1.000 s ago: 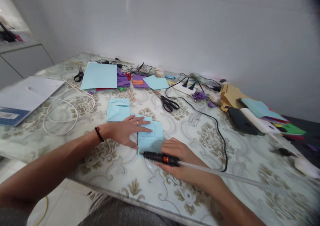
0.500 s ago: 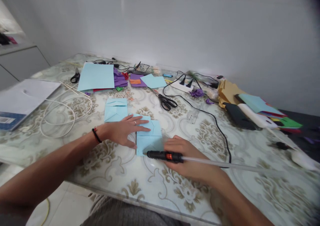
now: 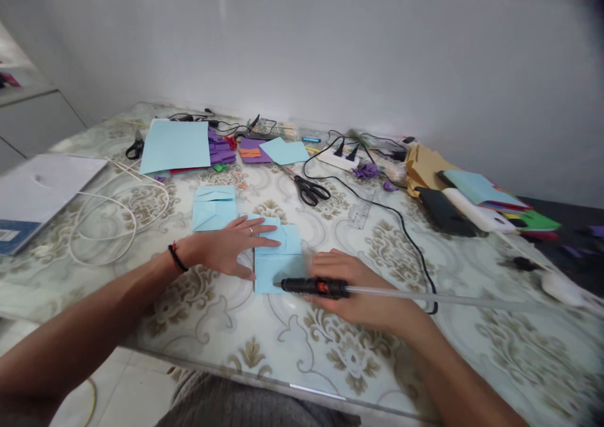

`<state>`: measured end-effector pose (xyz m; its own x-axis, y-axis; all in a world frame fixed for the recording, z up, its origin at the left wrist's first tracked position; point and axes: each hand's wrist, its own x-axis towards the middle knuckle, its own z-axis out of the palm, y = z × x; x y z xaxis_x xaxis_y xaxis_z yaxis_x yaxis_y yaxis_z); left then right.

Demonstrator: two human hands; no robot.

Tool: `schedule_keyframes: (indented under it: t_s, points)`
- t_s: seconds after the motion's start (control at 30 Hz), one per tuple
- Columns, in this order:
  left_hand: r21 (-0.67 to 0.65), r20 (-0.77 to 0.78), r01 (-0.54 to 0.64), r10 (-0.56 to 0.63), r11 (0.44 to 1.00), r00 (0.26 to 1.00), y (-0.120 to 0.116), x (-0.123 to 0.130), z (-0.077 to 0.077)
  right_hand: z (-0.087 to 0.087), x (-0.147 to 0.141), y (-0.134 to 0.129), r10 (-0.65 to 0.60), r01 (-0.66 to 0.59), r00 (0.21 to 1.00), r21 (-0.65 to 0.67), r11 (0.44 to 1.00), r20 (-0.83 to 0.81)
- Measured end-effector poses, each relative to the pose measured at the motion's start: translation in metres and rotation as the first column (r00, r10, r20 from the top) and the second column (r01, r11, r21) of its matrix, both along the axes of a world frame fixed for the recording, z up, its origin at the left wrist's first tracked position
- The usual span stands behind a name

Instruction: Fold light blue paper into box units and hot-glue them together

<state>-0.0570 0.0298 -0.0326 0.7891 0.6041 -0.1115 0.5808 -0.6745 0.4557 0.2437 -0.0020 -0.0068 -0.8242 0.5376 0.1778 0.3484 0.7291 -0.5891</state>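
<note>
My left hand (image 3: 236,244) lies flat with fingers spread, pressing on a folded light-blue paper piece (image 3: 278,273) on the table. My right hand (image 3: 344,282) is wrapped round a black hot glue gun (image 3: 314,287), its handle hidden by the palm. A long clear glue stick (image 3: 406,293) sticks out of its back end. The nozzle points left and sits at the lower flap of the blue paper; whether it touches cannot be told. Another folded light-blue paper piece (image 3: 214,205) rests just beyond my left hand.
Black-handled scissors (image 3: 311,191) lie beyond the paper, near a clear ruler (image 3: 362,212). A black cord (image 3: 391,207) runs from a white power strip (image 3: 338,158). Blue sheets (image 3: 175,145) lie back left, a white cable coil (image 3: 101,226) left. Coloured paper (image 3: 486,188) is piled right.
The glue gun's nozzle has moved a little to the right along the lower flap of the blue paper. My left hand still presses on the paper. The view has shifted slightly.
</note>
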Motion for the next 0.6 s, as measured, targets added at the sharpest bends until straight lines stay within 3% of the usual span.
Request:
schedule_keyframes:
  t_s: [0.6]
  points:
    - [-0.004, 0.025, -0.001, 0.001, 1.0, 1.0, 0.0, -0.0011, -0.0003, 0.0028, 0.0024, -0.0028, -0.075, 0.076, 0.993, -0.012, 0.997, 0.087]
